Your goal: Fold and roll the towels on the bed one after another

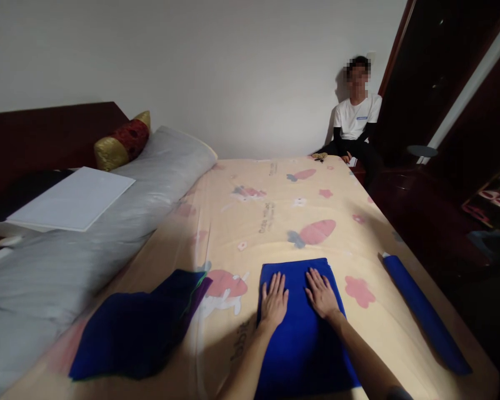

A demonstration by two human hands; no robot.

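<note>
A folded blue cloth (pixel 300 344) lies flat on the bed in front of me. My left hand (pixel 275 300) rests palm down on its left side, fingers stretched out. On the right side of the same cloth, my right hand (pixel 321 294) is also flat with its fingers extended. Neither hand grips anything. To the left is a loosely folded dark blue cloth (pixel 129 328) with green and purple edges. A long blue roll (pixel 425 311) with a white end lies near the bed's right edge.
The bed has a cream sheet (pixel 275 222) with carrot prints. A grey quilt (pixel 166 172), a white board (pixel 75 197) and a red and gold bolster (pixel 123 141) lie along the left. Someone in a white shirt (pixel 356 119) sits beyond the far right corner, near a round stool (pixel 421 150).
</note>
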